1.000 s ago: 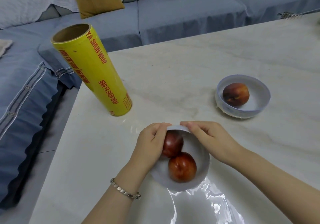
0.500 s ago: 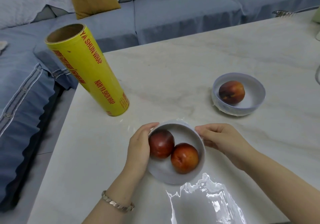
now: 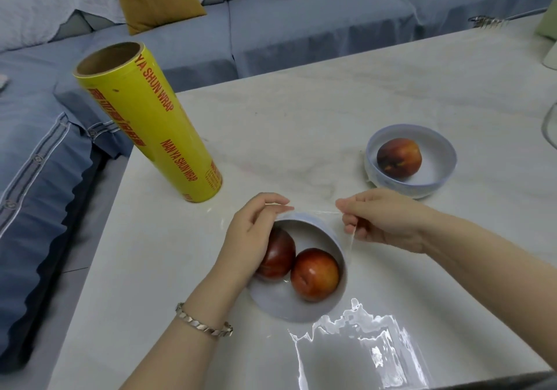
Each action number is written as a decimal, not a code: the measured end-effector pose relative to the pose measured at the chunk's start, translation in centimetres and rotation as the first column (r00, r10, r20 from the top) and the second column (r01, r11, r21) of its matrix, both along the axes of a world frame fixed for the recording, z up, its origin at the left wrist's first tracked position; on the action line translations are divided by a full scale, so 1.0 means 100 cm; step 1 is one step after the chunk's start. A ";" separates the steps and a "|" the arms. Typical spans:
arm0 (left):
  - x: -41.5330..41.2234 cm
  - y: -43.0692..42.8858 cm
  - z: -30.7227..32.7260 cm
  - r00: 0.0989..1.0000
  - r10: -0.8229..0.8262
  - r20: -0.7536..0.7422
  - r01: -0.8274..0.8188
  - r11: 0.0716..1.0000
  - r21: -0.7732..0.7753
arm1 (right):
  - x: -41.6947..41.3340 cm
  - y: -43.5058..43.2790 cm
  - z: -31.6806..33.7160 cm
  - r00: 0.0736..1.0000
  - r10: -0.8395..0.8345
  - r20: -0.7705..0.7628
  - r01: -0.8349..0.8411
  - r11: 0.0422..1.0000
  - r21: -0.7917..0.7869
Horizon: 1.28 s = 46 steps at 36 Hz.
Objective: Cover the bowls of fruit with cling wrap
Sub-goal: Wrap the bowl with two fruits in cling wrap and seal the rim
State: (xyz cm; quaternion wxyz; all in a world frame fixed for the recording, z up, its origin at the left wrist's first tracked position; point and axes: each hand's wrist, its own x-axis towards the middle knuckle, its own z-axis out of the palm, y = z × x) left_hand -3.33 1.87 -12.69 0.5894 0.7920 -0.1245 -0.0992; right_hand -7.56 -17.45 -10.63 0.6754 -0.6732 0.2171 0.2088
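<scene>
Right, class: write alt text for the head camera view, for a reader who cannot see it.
Two hands, left hand and right hand, stretch clear cling wrap over the far rim of a white bowl holding two red fruits on a pale table. A yellow wrap roll stands to the left; a second bowl with one fruit sits to the right.

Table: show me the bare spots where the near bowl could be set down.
Bare marble lies between the roll and the far bowl, and left of the near bowl below the roll. Crowded: near edge, where loose wrap lies on the table.
</scene>
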 end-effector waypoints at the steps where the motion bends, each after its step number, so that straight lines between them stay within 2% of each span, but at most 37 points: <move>1: 0.000 0.000 0.000 1.000 -0.015 0.010 0.015 1.000 0.000 | 0.002 -0.002 0.001 0.998 0.025 -0.054 -0.024 0.999 0.022; 4: 0.001 0.000 0.000 0.997 -0.052 0.049 0.050 0.998 0.036 | 0.008 -0.010 0.006 0.968 0.153 -0.199 -0.145 0.988 0.053; 6: 0.002 0.000 0.000 0.998 -0.048 0.037 0.047 0.998 0.051 | 0.011 -0.013 0.010 0.952 0.219 -0.212 -0.210 0.976 0.064; 12: 0.005 -0.001 -0.003 1.000 -0.021 0.005 0.020 0.999 0.050 | 0.007 -0.004 -0.002 0.993 0.023 0.115 -0.058 0.950 0.307; 16: 0.007 -0.002 -0.002 1.000 -0.022 -0.008 0.022 0.999 0.050 | 0.000 0.008 -0.026 0.962 -0.115 0.250 -0.039 0.842 0.538; 20: 0.008 -0.001 -0.003 0.999 -0.021 -0.027 0.022 0.999 0.032 | -0.001 0.017 -0.038 0.924 -0.208 0.322 -0.031 0.795 0.605; 23: 0.008 -0.001 -0.003 0.998 -0.025 -0.050 0.026 0.999 0.032 | 0.001 0.018 -0.037 0.917 -0.224 0.330 0.001 0.829 0.559; 28: 0.010 -0.004 -0.002 0.997 -0.054 -0.055 0.056 0.998 0.042 | 0.008 0.021 -0.031 0.928 -0.214 0.305 0.090 0.923 0.373; 32: 0.010 -0.005 -0.001 0.999 -0.025 -0.049 0.027 0.999 0.037 | 0.014 0.030 -0.038 0.924 -0.331 0.193 0.268 0.918 0.292; 34: 0.010 -0.005 -0.002 0.999 -0.013 -0.045 0.015 0.999 0.028 | 0.016 0.033 -0.039 0.925 -0.371 0.076 0.333 0.893 0.303; 36: 0.007 -0.004 -0.003 0.999 -0.017 -0.046 0.018 1.000 0.018 | 0.016 0.034 -0.038 0.942 -0.335 -0.025 0.327 0.898 0.295; 40: 0.004 -0.004 -0.004 0.999 -0.012 -0.033 0.012 1.000 0.015 | 0.017 0.028 -0.034 0.969 -0.244 -0.041 0.248 0.948 0.199; 43: 0.004 -0.005 -0.003 0.999 -0.018 -0.051 0.019 1.000 0.005 | 0.015 0.030 -0.040 0.972 -0.219 -0.084 0.224 0.972 0.067; 46: 0.003 -0.004 -0.002 0.998 -0.033 -0.051 0.032 0.999 -0.012 | 0.013 0.031 -0.044 0.973 -0.158 -0.169 0.177 0.979 0.104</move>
